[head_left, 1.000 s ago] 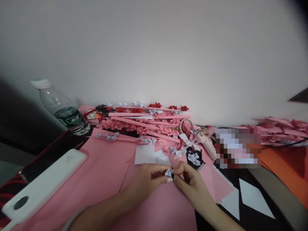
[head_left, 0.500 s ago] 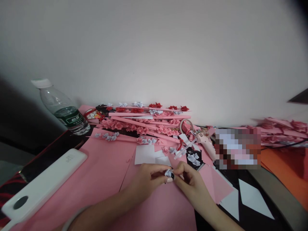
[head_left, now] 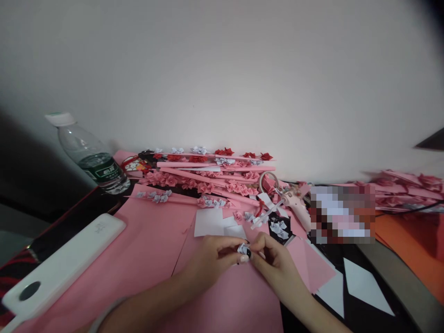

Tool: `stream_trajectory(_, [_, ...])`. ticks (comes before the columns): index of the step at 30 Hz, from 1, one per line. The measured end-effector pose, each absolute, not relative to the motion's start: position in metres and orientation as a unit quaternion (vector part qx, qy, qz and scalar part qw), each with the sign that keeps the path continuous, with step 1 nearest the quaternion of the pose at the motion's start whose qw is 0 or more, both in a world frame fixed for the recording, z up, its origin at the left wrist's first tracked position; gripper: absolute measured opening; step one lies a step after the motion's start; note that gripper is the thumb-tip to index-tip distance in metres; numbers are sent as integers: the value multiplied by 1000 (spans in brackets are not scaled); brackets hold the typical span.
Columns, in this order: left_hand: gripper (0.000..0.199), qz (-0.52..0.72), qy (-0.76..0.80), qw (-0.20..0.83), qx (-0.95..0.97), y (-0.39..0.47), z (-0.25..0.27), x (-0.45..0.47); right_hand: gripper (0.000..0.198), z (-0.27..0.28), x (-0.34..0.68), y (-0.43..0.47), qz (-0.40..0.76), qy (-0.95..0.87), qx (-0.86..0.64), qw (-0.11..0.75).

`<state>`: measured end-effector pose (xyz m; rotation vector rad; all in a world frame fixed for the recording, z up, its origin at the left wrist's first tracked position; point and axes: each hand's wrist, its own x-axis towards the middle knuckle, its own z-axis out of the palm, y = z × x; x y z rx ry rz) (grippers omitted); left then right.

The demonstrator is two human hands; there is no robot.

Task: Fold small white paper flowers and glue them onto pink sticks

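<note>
Between my two hands is a small white folded paper flower (head_left: 243,249), held over the pink paper sheet (head_left: 229,291). My left hand (head_left: 217,253) pinches it from the left between thumb and fingers. From the right, my right hand (head_left: 268,254) closes thumb and forefinger on its edge; the fingertips hide part of the folds. Just beyond my hands lie white paper squares (head_left: 208,223). More white paper flowers (head_left: 279,228) sit on a black patch to the upper right.
Paper flowers and pink rolled sticks (head_left: 208,178) are heaped along the wall. A water bottle (head_left: 100,162) and a white power bank (head_left: 65,263) stand and lie at left. A pink glue gun (head_left: 296,208), tape roll (head_left: 268,182) and white paper (head_left: 367,286) are at right.
</note>
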<state>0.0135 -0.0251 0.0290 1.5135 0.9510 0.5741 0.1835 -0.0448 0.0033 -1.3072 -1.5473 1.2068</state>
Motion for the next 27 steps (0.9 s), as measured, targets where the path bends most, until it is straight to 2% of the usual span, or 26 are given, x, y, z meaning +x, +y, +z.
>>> stream_trajectory(4, [9,292,379,627,614,-25,27,14,16,4,183,-45,478,-603,-513,381])
stream_trajectory(27, [7,294,385,629,608,-26,27,13,17,7,182,-46,479,-601,-519,375])
